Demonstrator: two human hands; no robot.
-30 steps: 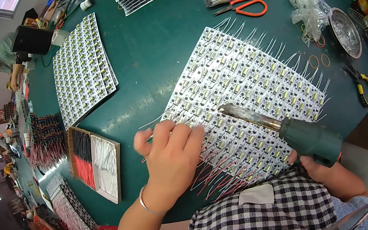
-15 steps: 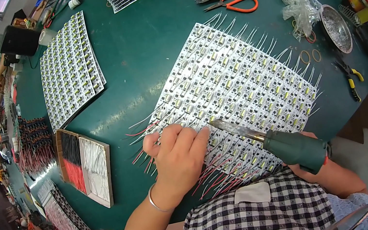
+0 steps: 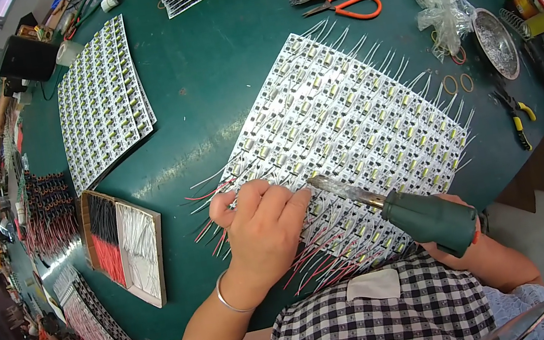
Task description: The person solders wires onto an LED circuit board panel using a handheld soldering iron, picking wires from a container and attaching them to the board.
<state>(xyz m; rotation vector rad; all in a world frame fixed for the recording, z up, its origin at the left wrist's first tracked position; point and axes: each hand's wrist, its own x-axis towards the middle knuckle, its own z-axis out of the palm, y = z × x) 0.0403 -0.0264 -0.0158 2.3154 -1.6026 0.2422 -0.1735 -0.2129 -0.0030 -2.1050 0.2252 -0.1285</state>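
Observation:
A white circuit board panel (image 3: 349,112) with rows of small parts lies on the green table, thin wires sticking out along its edges. Over its near left part is my left hand (image 3: 261,224), fingers curled and thumb and forefinger pinched at the board; whatever they hold is hidden. My right hand (image 3: 453,240) is wrapped round the green handle of a soldering iron (image 3: 430,222), partly behind it. The iron's metal tip points left and reaches the board just beside my left fingertips. Red and white wires (image 3: 313,257) fan out below my left hand.
Left of the board stands a box (image 3: 161,262) of black, red and white wires. Other panels (image 3: 101,102) lie beyond it. Orange-handled scissors (image 3: 356,6), a plastic bag (image 3: 439,5), a metal bowl (image 3: 496,46) and yellow-handled pliers (image 3: 518,119) lie far and right.
The soldering iron and my right hand have shifted slightly left. My left hand has moved a little upward and stays pinched at the same part of the board.

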